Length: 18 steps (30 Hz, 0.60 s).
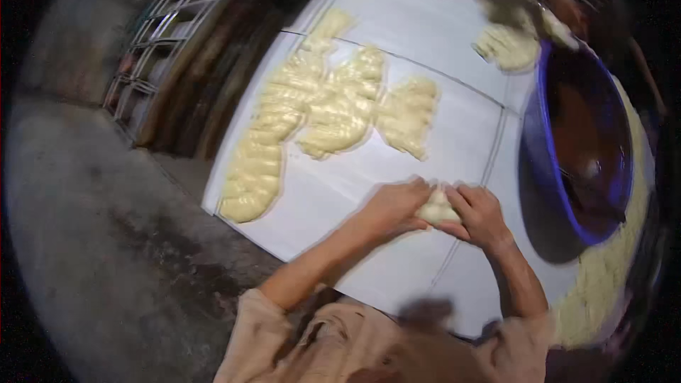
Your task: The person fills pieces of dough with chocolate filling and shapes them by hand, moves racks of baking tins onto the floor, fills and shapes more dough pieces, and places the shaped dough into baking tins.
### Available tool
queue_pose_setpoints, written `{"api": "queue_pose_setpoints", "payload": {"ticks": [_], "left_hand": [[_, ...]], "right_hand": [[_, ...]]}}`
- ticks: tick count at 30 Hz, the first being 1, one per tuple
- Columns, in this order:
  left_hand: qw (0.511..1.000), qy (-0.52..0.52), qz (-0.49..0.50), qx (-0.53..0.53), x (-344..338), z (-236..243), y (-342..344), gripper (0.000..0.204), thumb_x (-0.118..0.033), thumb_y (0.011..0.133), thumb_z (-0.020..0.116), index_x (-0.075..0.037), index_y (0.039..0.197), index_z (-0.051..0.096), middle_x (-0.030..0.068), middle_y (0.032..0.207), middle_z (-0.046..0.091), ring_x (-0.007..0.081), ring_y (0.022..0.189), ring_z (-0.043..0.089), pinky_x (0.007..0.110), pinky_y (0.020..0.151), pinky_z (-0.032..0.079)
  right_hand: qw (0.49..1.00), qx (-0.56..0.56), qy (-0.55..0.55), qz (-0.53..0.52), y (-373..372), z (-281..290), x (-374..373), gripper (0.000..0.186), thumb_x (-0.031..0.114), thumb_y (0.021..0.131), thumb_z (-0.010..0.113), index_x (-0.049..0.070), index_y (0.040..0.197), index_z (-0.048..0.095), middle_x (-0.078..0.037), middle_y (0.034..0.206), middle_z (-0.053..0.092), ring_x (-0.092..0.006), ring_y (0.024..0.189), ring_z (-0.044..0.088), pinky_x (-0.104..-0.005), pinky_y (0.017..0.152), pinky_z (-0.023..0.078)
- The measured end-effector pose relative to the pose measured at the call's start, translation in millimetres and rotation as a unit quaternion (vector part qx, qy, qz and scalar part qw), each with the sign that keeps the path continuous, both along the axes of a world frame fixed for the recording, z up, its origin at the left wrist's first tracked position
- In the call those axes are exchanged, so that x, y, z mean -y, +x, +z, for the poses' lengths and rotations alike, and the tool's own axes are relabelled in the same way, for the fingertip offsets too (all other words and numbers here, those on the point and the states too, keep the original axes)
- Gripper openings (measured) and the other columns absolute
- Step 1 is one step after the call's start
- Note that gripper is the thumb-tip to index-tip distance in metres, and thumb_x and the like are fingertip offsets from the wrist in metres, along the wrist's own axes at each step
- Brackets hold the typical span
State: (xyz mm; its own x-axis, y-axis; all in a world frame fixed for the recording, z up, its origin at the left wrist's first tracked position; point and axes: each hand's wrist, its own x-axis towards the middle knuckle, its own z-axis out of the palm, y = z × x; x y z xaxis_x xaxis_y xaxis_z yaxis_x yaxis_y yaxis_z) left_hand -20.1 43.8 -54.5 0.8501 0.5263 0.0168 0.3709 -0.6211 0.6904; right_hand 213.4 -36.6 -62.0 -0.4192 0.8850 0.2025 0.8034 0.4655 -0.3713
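A small lump of pale dough is gripped between both my hands above the white table. My left hand closes on its left side, and my right hand pinches it from the right with the thumb on top. Beyond my hands lie rows of shaped, glossy dough pieces, pressed close together. The longest row runs along the table's left edge, and a shorter cluster lies nearest my hands.
To the right stands a large blue tub with a dark brownish inside. A larger mass of dough lies beyond it, near another person's arm. Pale dough spreads along the right edge. A rack stands at the left.
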Motion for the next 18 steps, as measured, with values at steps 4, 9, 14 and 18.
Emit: {"api": "queue_pose_setpoints", "payload": {"ticks": [4,9,14,18], "left_hand": [[0.998,-0.055,0.002,-0.004,2,-12,12,0.043,-0.030,0.078,0.071,-0.005,0.112,0.062,0.0185,0.100,0.063,0.0400,0.092,0.063,0.049,0.080,0.050],[0.991,-0.133,0.005,0.022,2,18,-6,0.032,-0.024,0.071,0.071,-0.001,0.092,0.066,0.0212,0.087,0.065,0.0408,0.089,0.063,0.049,0.079,0.048],[0.992,-0.112,-0.059,0.013,-33,74,-85,0.035,-0.030,0.076,0.067,-0.002,0.096,0.062,0.0222,0.088,0.062,0.0410,0.087,0.062,0.049,0.076,0.049],[0.995,0.054,-0.073,0.052,-74,124,-195,0.039,-0.031,0.081,0.069,-0.006,0.109,0.056,0.0162,0.095,0.057,0.0382,0.086,0.062,0.048,0.070,0.049]], "right_hand": [[0.990,-0.114,-0.038,-0.073,-19,8,6,0.035,0.021,0.068,0.074,-0.002,0.093,0.063,-0.015,0.082,0.062,-0.0323,0.069,0.063,-0.0412,0.061,0.051],[0.907,-0.212,-0.308,-0.194,-17,18,15,0.043,0.026,0.067,0.079,-0.003,0.096,0.067,-0.016,0.087,0.068,-0.0236,0.076,0.068,-0.0366,0.069,0.054],[0.916,-0.249,-0.290,-0.124,-78,59,-17,0.045,0.028,0.066,0.084,-0.001,0.097,0.069,-0.014,0.094,0.067,-0.0215,0.081,0.066,-0.0360,0.072,0.054],[0.951,-0.240,-0.168,-0.098,-191,118,-66,0.047,0.031,0.064,0.088,0.004,0.098,0.069,-0.015,0.113,0.062,-0.0217,0.085,0.066,-0.0333,0.073,0.053]]}}
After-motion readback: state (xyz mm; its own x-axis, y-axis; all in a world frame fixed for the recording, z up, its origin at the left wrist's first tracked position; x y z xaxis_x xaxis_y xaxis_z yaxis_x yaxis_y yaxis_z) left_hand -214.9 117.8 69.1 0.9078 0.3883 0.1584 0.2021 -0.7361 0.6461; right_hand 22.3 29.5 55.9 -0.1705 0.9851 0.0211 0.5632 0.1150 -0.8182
